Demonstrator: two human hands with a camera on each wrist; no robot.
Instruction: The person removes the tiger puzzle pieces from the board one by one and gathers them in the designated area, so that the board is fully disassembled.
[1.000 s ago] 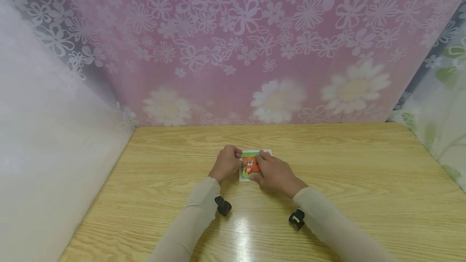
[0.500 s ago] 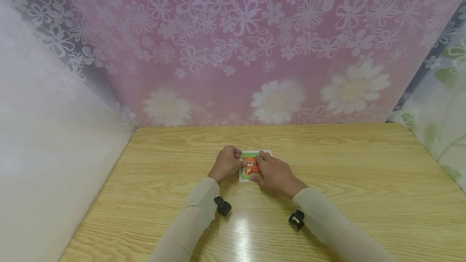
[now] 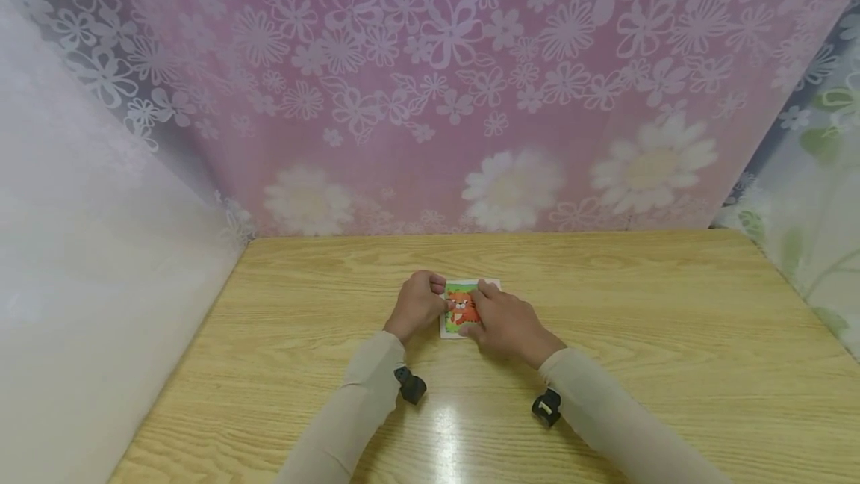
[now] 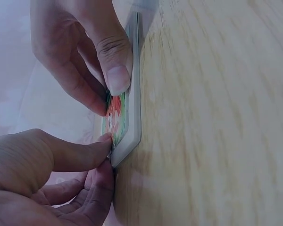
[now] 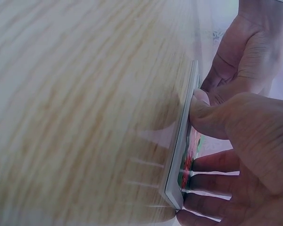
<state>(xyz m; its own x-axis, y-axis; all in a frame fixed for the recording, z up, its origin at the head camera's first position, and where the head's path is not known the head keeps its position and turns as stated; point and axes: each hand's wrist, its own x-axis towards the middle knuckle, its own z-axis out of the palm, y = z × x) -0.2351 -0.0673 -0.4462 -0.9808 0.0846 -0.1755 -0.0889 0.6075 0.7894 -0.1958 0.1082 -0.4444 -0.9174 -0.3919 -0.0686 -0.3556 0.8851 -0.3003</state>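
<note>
A small flat board (image 3: 462, 315) with a white rim lies on the table, bearing an orange cartoon tiger on green. My left hand (image 3: 415, 306) pinches its left edge, thumb on the picture and fingers at the side, as the left wrist view shows around the rim (image 4: 135, 103). From the right, my right hand (image 3: 513, 326) grips the board, its thumb at the near edge (image 5: 176, 172) and its fingers reaching over the picture. The right part of the picture is hidden under this hand.
The wood-grain table (image 3: 645, 320) extends around the board on all sides. Behind it hangs a pink flowered curtain (image 3: 416, 95), with a whitish sheet (image 3: 87, 245) at the left and a leafy one (image 3: 820, 193) at the right.
</note>
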